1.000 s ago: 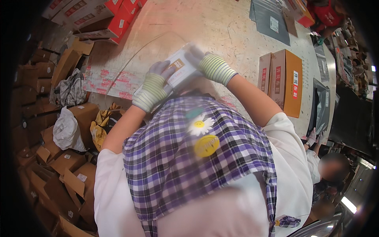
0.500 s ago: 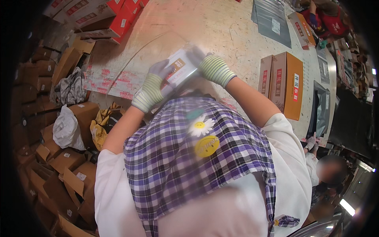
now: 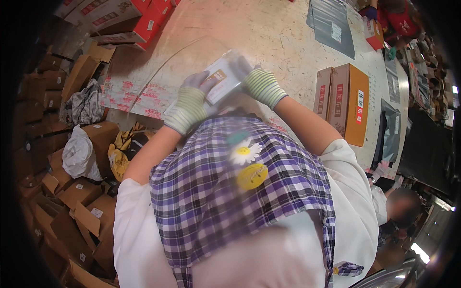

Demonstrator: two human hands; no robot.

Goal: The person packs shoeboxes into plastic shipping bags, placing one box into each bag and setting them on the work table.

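A: Where was the packet?
B: In front of the apron, over the near part of the table, tilted so that its far end pointed up and to the right. It was white with a brown label and had a glossy surface. Whether it touched the table could not be told.

A: State of the left hand?
B: Gloved, with a striped cuff. Fingers partly bent, laid over the packet's left side, gripping it. The underside was hidden.

A: And the right hand?
B: Gloved likewise. Fingers curled about the packet's upper right edge; grip closed on it, though the fingertips were blurred and the thumb's place could not be told.

A: What stood around them?
B: On the table, to the right, two upright boxes side by side, the nearer face orange. Beyond these, flat grey bags; more dark bags by the right edge. Red boxes were stacked at far left.

A: Off the table?
B: Brown cartons in a heap at left, a white bag among them, with a yellow bag near it. One co-worker in red was at far right.
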